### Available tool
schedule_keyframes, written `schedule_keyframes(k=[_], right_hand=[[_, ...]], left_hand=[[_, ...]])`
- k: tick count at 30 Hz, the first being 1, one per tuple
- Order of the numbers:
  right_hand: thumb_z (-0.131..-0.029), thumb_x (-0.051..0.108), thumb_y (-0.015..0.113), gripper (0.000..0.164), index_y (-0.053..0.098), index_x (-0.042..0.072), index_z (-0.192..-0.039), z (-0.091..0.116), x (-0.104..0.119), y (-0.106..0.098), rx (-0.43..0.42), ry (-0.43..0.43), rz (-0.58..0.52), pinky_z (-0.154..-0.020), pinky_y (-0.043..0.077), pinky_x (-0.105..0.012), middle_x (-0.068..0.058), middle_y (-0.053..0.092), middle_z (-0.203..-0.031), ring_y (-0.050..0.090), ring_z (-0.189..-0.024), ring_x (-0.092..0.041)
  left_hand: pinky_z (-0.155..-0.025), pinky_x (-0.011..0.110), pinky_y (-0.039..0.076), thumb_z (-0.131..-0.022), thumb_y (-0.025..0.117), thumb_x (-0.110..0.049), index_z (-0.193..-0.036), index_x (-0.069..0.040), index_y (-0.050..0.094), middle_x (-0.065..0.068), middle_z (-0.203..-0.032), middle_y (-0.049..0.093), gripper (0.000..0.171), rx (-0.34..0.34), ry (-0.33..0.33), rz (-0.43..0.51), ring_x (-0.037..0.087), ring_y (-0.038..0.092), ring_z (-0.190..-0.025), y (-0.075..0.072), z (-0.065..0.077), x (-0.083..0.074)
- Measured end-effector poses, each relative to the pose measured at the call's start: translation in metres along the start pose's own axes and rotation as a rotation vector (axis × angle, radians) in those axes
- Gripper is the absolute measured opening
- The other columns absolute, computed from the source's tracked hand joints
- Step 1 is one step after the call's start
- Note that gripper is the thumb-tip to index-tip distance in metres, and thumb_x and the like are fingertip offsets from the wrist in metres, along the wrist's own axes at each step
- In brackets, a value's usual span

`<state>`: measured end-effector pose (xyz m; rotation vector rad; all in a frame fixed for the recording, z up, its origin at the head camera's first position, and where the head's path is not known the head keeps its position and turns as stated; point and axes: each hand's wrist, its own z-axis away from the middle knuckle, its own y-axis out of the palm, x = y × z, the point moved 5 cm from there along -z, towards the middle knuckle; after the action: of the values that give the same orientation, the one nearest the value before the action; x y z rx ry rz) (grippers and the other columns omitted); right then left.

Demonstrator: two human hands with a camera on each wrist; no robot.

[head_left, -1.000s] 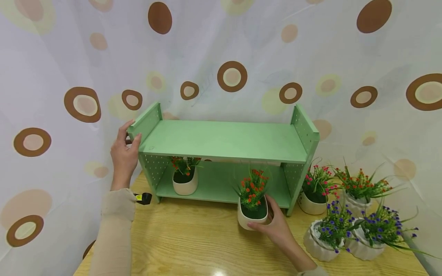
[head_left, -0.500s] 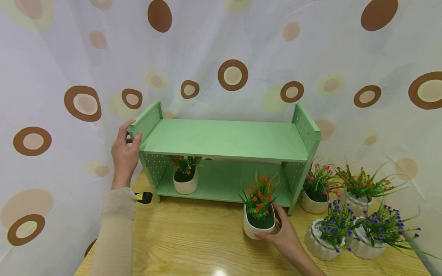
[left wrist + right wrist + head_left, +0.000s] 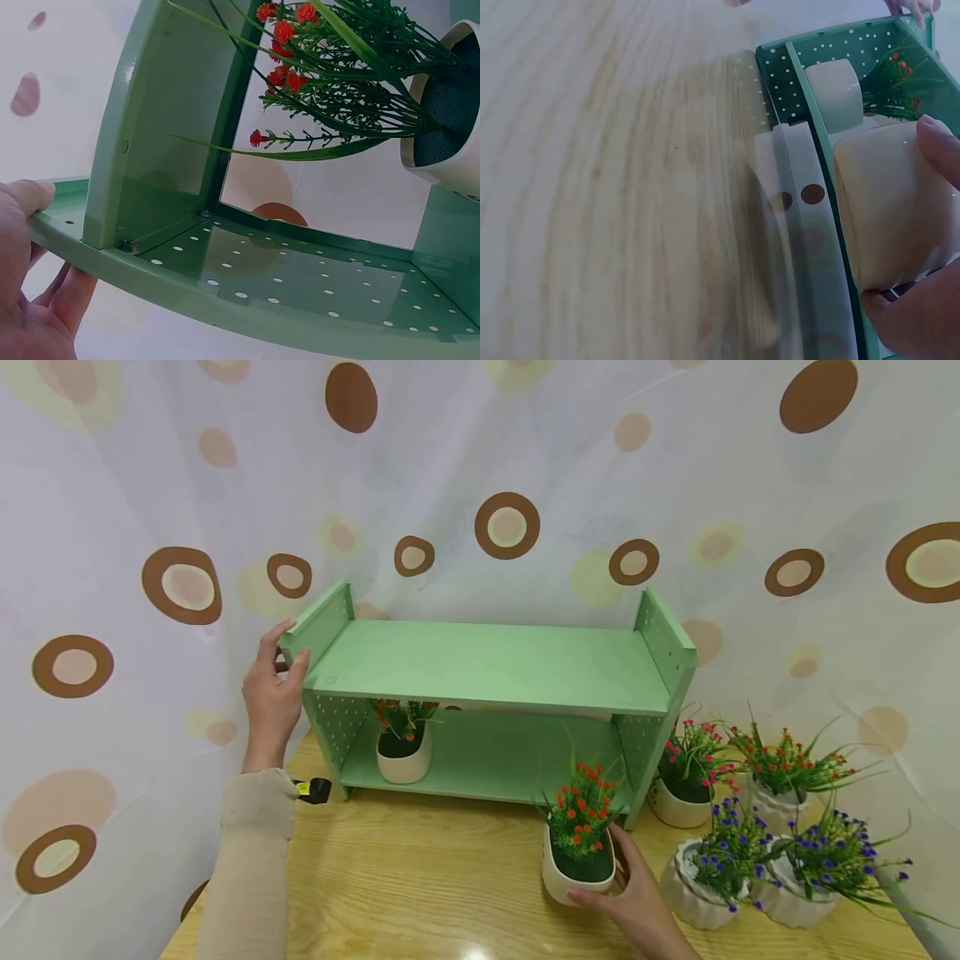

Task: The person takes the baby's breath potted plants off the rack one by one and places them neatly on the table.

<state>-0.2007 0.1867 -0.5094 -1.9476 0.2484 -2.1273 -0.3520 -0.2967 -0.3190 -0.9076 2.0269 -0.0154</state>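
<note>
My left hand [image 3: 271, 697] grips the upper left side panel of a green two-tier shelf [image 3: 487, 664]. In the left wrist view, its thumb and fingers [image 3: 73, 298] lie on either side of the perforated panel. My right hand [image 3: 633, 897] holds a cream flowerpot [image 3: 573, 891] with artificial orange-red flowers [image 3: 585, 814], in front of the shelf's right end. The right wrist view shows the held pot [image 3: 896, 202] from below, thumb on its side. Another cream pot [image 3: 405, 766] with red flowers stands on the lower tier at the left.
Right of the shelf stand a cream pot [image 3: 681, 810] with pink flowers, a white pot [image 3: 776, 802] with orange-red flowers, and two white ribbed pots [image 3: 697, 902] with purple-blue flowers. A small black object [image 3: 318, 791] shows beside the left sleeve. A patterned curtain [image 3: 450, 460] hangs behind the wooden table [image 3: 420, 877].
My right hand has moved the flowerpot to the right and toward me, away from the shelf's front edge. The left hand keeps its place on the side panel.
</note>
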Motion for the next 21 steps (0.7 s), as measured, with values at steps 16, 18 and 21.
schedule_keyframes(k=[16, 18, 21], right_hand=[[-0.082, 0.016, 0.088, 0.115, 0.009, -0.004, -0.163, 0.009, -0.016, -0.006, 0.013, 0.025, 0.020, -0.121, 0.027, -0.050, -0.031, 0.017, -0.168, 0.017, -0.155, -0.048], [-0.082, 0.017, 0.088, 0.115, 0.009, -0.003, -0.163, 0.009, -0.019, -0.006, 0.015, 0.027, 0.019, -0.117, 0.036, -0.035, -0.031, 0.018, -0.168, 0.018, -0.155, -0.048], [-0.082, 0.016, 0.087, 0.113, 0.010, -0.003, -0.163, 0.009, -0.021, -0.007, 0.013, 0.023, 0.002, -0.102, 0.036, -0.011, -0.030, 0.019, -0.168, 0.019, -0.155, -0.047]], left_hand=[[-0.071, 0.021, 0.043, -0.105, 0.059, -0.032, -0.150, -0.036, 0.052, 0.019, -0.128, 0.068, 0.046, 0.000, 0.007, 0.002, 0.036, 0.067, -0.099, 0.000, -0.001, 0.001], [-0.071, 0.021, 0.043, -0.105, 0.059, -0.032, -0.150, -0.036, 0.052, 0.019, -0.128, 0.068, 0.046, 0.001, 0.007, 0.004, 0.036, 0.067, -0.099, 0.000, -0.001, 0.001], [-0.072, 0.022, 0.043, -0.105, 0.059, -0.032, -0.150, -0.038, 0.052, 0.019, -0.128, 0.068, 0.046, 0.000, 0.008, 0.004, 0.035, 0.067, -0.099, 0.000, -0.001, 0.001]])
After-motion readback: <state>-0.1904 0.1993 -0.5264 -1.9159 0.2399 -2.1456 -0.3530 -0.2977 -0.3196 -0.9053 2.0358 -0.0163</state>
